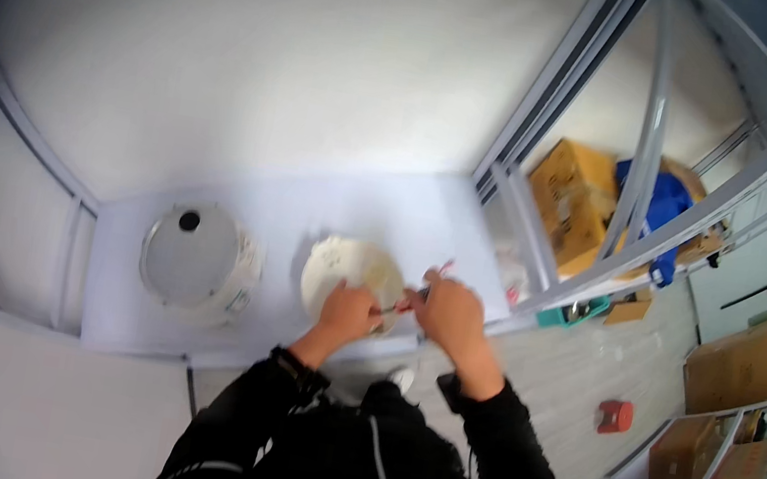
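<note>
In the head view, both hands meet by the front edge of a white counter, over the near right rim of an open cream tub that stands right of the counter's middle. The left hand is clenched, seemingly pinching one end of a small thin item with red on it, which bridges the gap between the hands; the right hand is curled on its other end, and a red tip pokes up beyond its fingers. Blur hides what the item is. A round white bucket with a grey top and a black spot stands near the counter's left end, apart from the tub. Because the item is small and seems held by fingertips, a slip could drop it into the tub or over the front edge onto the floor. A wrist knocking the tub's rim might also shift it.
</note>
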Demonstrator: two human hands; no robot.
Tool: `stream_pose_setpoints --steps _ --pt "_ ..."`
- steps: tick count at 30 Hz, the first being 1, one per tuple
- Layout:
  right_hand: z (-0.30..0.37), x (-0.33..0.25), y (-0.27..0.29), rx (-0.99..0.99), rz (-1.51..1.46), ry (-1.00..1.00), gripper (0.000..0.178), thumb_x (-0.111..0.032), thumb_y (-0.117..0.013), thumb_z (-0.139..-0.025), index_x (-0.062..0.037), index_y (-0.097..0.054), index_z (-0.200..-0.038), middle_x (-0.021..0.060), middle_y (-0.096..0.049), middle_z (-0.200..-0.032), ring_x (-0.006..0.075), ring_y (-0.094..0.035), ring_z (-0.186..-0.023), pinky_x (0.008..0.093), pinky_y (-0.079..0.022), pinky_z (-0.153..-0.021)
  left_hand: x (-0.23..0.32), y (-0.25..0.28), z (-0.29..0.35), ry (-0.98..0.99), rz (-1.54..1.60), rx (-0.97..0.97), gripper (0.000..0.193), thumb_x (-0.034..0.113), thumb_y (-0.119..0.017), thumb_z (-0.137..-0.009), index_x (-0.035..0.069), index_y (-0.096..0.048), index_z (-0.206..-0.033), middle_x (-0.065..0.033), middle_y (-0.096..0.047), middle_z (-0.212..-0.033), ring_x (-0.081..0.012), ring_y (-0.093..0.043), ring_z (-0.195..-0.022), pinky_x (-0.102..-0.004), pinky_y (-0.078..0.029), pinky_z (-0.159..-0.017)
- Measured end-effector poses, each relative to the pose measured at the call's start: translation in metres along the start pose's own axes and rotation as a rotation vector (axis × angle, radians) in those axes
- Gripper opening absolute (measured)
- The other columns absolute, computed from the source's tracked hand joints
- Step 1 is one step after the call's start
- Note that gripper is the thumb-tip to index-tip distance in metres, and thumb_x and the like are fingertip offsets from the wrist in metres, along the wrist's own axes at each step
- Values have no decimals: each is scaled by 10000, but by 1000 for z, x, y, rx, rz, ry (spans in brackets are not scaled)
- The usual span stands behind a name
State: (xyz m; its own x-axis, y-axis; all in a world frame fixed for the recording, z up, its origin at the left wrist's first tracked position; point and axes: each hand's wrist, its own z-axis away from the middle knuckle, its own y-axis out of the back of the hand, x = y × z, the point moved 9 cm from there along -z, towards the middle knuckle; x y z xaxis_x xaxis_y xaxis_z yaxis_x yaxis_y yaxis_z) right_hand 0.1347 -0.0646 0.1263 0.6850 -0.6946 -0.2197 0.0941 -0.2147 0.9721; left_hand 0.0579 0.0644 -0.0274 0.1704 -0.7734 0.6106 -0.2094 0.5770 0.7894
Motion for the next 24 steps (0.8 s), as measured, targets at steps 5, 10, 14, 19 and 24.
stream_pose_setpoints --steps 5,10,14,19,24 --pt "9 -22 18 23 -527 369 387 22 -762 -793 -33 -638 -1156 168 -659 -1032 378 -707 -914 470 -574 -758 9 0 -1 6 -19 -47 192 299 -828 -785 121 -794 -850 -125 -752 -912 -357 -727 -899 -510 -532 -1077" --pt "12 -28 16 54 -469 265 395 -107 -809 -837 -41 -639 -1188 195 -673 -1057 369 -734 -889 453 -594 -757 5 3 5 -34 14 -76 227 302 -836 -791 97 -775 -868 -109 -739 -919 -352 -725 -915 -473 -587 -840" --pt "10 -1 -6 9 -162 52 467 -271 -835 -870 -46 -656 -1238 222 -696 -1073 404 -744 -856 478 -597 -739 0 -1 6 -61 48 -102 225 291 -848 -798 95 -772 -879 -102 -730 -935 -341 -722 -914 -490 -569 -787" --pt "14 -15 6 5 -378 194 467 -200 -848 -853 -45 -668 -1255 199 -715 -1078 427 -722 -941 488 -583 -807 -1 -1 8 -73 30 -129 210 270 -840 -819 91 -762 -896 -109 -730 -953 -347 -722 -922 -492 -569 -799" --pt "16 -27 15 47 -472 321 445 -54 -851 -826 -34 -695 -1242 135 -739 -1152 366 -702 -1050 436 -567 -912 0 -4 10 -34 14 -182 206 253 -824 -834 72 -754 -901 -124 -725 -986 -363 -718 -945 -497 -572 -833"
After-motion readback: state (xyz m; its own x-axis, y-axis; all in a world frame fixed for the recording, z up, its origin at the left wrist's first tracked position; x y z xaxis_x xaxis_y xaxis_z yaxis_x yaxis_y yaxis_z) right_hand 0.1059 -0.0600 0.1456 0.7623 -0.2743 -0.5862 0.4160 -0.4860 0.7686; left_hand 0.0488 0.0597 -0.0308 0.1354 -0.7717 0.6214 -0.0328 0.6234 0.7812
